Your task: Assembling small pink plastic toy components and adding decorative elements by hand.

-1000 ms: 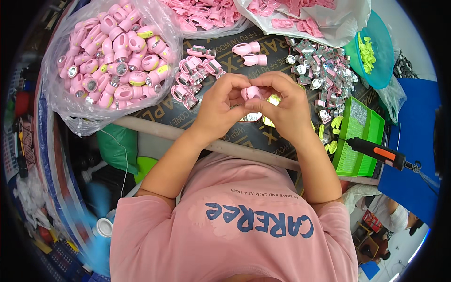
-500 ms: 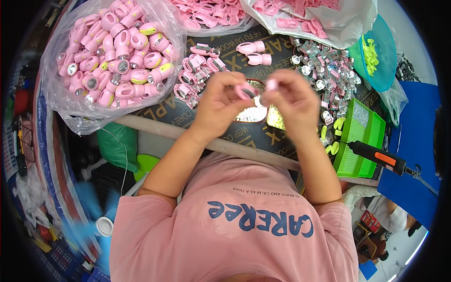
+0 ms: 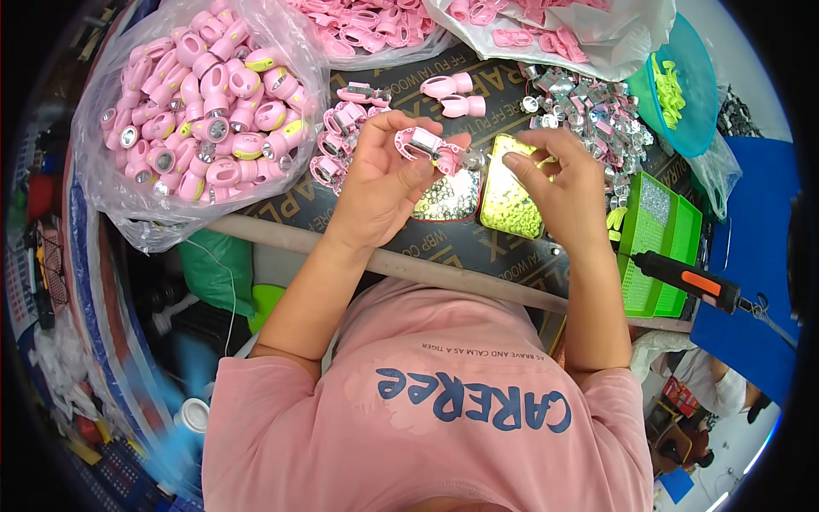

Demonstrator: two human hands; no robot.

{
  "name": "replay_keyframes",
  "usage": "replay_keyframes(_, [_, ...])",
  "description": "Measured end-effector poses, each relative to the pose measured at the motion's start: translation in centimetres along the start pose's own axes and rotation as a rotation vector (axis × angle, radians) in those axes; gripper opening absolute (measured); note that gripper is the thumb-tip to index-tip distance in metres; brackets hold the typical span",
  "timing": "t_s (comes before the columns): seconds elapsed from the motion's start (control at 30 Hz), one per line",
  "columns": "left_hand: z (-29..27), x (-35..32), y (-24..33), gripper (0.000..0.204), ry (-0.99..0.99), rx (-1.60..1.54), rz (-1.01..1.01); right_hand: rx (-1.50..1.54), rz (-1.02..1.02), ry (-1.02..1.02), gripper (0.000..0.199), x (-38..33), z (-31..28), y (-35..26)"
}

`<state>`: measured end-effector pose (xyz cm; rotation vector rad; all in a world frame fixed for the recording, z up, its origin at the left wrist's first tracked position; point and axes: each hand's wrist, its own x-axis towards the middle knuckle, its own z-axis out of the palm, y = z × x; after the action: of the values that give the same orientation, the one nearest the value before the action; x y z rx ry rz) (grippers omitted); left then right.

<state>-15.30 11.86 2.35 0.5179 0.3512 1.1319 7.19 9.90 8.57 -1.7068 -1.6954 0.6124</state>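
Fingers [image 3: 401, 141] of left hand [image 3: 384, 183] pinch pink plastic piece [image 3: 424, 145].

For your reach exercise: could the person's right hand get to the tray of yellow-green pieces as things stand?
Probably yes. The right hand hovers right beside the tray of yellow-green pieces, which lies open on top with nothing between them. The left hand holds a pink part off to the side.
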Motion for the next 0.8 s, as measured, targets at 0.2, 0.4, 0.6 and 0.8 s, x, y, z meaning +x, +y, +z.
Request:
replay_keyframes(0.2, [-0.1,0.1,-0.9,0.045,-0.031,0.157,0.126,0.967,0.422,-0.305,0.016,-0.8,3.0,-0.6])
replay_keyframes(0.4, [0.5,-0.3,0.2,0.035,0.001,0.201,0.046,0.834,0.179,-0.131,0.009,-1.3,4.3,-0.6])
replay_keyframes(0.6, [0.1,-0.3,0.1,0.03,0.065,0.262,0.013,0.531,-0.04,-0.013,0.009,-1.2,4.1,-0.6])
replay_keyframes(0.8, [0.3,0.2,-0.5,0.027,0.135,0.188,-0.019,0.529,-0.015,0.034,0.01,-1.2,4.5,-0.6])
